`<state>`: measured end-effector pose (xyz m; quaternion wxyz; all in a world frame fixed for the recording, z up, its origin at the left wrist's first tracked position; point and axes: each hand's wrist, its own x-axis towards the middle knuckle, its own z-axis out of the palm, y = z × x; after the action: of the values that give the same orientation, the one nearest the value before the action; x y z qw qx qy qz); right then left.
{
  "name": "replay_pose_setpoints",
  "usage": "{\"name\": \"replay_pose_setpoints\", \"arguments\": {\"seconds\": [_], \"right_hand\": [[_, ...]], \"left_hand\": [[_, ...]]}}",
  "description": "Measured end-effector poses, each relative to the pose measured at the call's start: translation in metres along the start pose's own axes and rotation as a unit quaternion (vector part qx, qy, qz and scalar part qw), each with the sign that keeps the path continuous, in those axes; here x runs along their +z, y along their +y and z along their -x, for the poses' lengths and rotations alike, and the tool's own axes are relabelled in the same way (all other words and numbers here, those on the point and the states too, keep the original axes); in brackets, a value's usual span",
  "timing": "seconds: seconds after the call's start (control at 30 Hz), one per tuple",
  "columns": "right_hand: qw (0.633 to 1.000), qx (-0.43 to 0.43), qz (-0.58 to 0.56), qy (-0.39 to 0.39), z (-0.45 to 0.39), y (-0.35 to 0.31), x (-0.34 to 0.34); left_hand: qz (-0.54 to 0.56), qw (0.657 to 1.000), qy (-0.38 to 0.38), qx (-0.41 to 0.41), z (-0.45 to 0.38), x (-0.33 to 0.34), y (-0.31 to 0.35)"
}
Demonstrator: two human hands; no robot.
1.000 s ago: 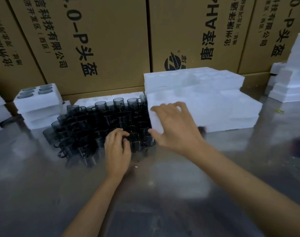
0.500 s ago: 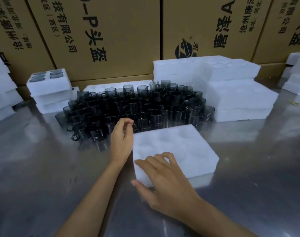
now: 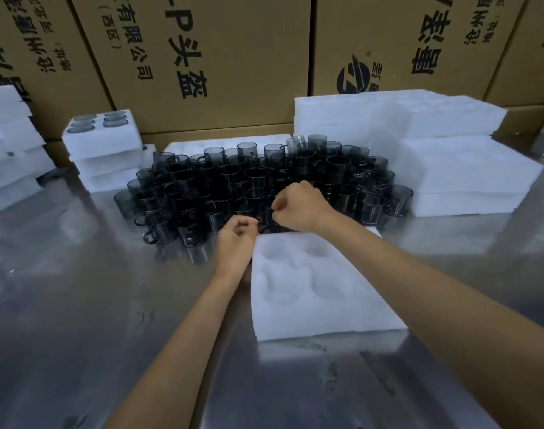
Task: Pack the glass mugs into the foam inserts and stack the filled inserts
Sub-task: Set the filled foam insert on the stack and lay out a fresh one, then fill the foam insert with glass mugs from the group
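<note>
Several dark smoked glass mugs [image 3: 255, 184] stand crowded together in the middle of the steel table [image 3: 78, 305]. An empty white foam insert [image 3: 320, 292] with round pockets lies flat just in front of them. My right hand [image 3: 298, 209] reaches over the insert's far edge, fingers curled around a front-row mug [image 3: 269, 222]. My left hand [image 3: 235, 239] hovers at the insert's far left corner with its fingers curled beside that mug's handle. Whether it holds anything is hidden.
A stack of filled inserts [image 3: 103, 140] sits at the back left, mug rims showing on top. Empty foam slabs [image 3: 450, 156] are piled at the right, more foam [image 3: 7, 144] at the far left. Cardboard boxes [image 3: 202, 57] wall off the back.
My right hand brought a foam insert from the right-hand pile, laid it in front of the mugs, let go, and now reaches onto a front mug. My left hand stayed at the mugs.
</note>
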<state>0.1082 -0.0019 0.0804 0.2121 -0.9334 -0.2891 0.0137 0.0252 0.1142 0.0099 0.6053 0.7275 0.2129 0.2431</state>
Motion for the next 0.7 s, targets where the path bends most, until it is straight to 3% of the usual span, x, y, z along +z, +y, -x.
{"name": "replay_pose_setpoints", "arguments": {"seconds": [0.07, 0.17, 0.3, 0.4, 0.6, 0.7], "right_hand": [[0.997, 0.036, 0.021, -0.070, -0.008, -0.006, 0.005], [0.994, 0.048, 0.023, -0.091, -0.010, -0.010, 0.009], [0.999, 0.018, 0.024, -0.028, 0.003, -0.009, 0.012], [0.997, -0.061, 0.004, 0.050, 0.017, -0.001, 0.014], [0.962, -0.208, -0.084, 0.157, 0.044, 0.006, 0.006], [0.942, -0.211, -0.186, 0.182, 0.058, 0.004, -0.004]], "left_hand": [[-0.008, 1.000, 0.001, -0.003, 0.001, -0.001, 0.001], [-0.015, 1.000, -0.004, -0.008, -0.001, -0.003, 0.002], [0.018, 1.000, -0.005, -0.012, -0.004, -0.007, 0.003], [0.045, 0.999, -0.012, 0.001, -0.007, -0.014, 0.009], [0.075, 0.977, -0.172, 0.100, 0.002, -0.029, 0.034], [0.069, 0.976, -0.153, 0.136, 0.014, -0.031, 0.048]]}}
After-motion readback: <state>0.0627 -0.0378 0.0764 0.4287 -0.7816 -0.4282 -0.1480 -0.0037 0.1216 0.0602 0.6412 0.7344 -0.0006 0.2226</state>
